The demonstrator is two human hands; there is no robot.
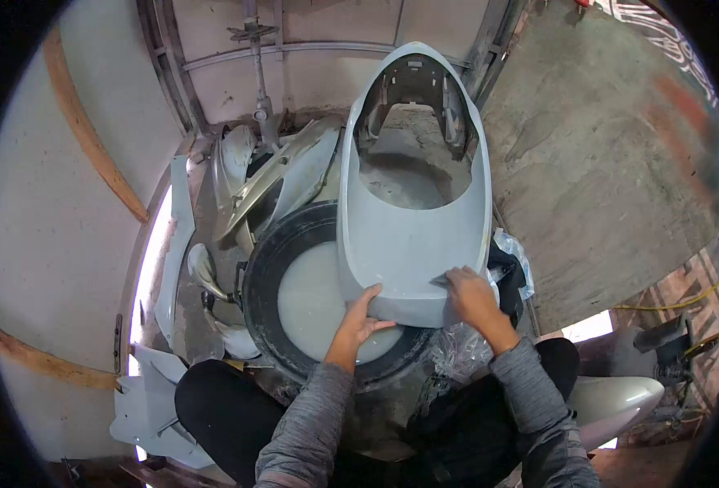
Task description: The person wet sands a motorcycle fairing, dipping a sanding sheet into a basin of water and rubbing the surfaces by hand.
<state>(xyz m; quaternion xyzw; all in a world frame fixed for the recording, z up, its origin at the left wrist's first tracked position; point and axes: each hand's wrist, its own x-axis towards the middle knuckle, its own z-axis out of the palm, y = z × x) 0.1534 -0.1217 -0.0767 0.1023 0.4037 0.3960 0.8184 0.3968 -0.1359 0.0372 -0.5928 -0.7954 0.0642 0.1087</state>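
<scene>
A large light-grey scooter body panel with an oval opening stands tilted over a black tub of cloudy water. My left hand grips the panel's lower left edge, thumb on the outer face and fingers around the underside. On the panel's lower right, my right hand presses its bent fingers against the surface. A small dark-grey piece of what looks like sandpaper shows at those fingertips; most of it is hidden.
Several painted panels lean behind the tub. Two mirrors lie to its left. Crumpled clear plastic is beside my right knee. A grey board stands on the right, and a white panel rests at lower left.
</scene>
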